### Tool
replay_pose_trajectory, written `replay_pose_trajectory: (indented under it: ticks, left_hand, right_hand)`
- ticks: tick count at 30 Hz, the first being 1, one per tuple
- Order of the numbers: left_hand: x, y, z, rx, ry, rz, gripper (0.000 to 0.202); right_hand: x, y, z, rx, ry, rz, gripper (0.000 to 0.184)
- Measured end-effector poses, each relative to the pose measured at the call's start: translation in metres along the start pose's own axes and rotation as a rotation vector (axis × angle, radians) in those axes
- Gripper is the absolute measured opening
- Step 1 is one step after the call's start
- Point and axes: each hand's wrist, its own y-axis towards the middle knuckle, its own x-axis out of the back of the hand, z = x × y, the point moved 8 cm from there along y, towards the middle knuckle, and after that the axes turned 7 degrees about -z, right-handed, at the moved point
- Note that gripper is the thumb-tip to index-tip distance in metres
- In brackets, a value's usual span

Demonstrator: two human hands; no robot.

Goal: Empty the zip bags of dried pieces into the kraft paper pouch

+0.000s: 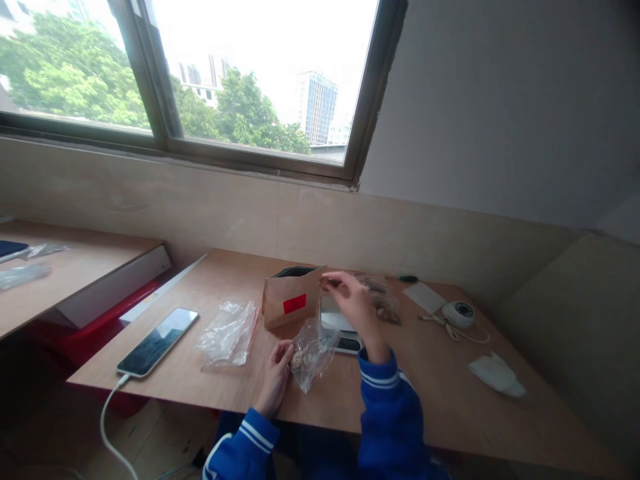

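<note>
My left hand [280,368] is closed on the edge of a clear plastic bag [316,353], near the front of the table. A few pale, lumpy pieces [297,361] lie inside that bag. My right hand [353,299] is raised beside an open brown paper bag [280,303] with a red label [295,304]. Between its fingertips is a small brown piece [325,283], whose kind I cannot make out. Partly hidden under my right hand and the plastic bag is a small flat scale [338,316] with a dark display.
Empty clear bags [230,333] and a phone [159,341] with a white cable lie to the left. Behind my right hand are filled clear bags [387,308]. A white dome camera [458,314] and a crumpled tissue [496,374] are at the right. Another table [100,267] stands at left.
</note>
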Motion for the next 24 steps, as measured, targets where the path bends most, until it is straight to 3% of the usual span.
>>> replay_pose_trajectory:
  ticks: [4, 7, 9, 13, 18, 21, 24]
  left_hand:
    - [-0.001, -0.002, 0.0, 0.02, 0.002, 0.002, 0.029]
    - [0.0, -0.001, 0.001, 0.037, -0.006, -0.006, 0.031]
    - [0.0, 0.0, 0.002, 0.041, -0.011, -0.009, 0.031]
    - [0.002, 0.001, 0.003, 0.045, -0.014, -0.016, 0.031]
    - [0.003, 0.001, 0.003, 0.047, -0.028, -0.013, 0.033]
    - [0.003, 0.002, 0.003, 0.042, -0.058, -0.015, 0.032]
    - [0.005, 0.003, 0.001, 0.019, -0.07, -0.042, 0.033]
  right_hand:
    - [-0.048, 0.034, 0.015, 0.153, -0.108, 0.031, 0.015]
    - [-0.073, 0.035, 0.011, 0.194, -0.155, 0.094, 0.017]
    - [-0.079, 0.031, 0.005, 0.195, -0.155, 0.103, 0.024]
    - [-0.072, 0.028, -0.003, 0.153, -0.097, 0.082, 0.033]
    - [-0.036, 0.008, -0.003, 0.068, 0.08, -0.028, 0.028]
    - [-0.009, -0.04, -0.027, -0.149, 0.177, -0.236, 0.023]
    - [-0.005, -0.109, -0.067, -0.459, 0.236, -0.393, 0.016]
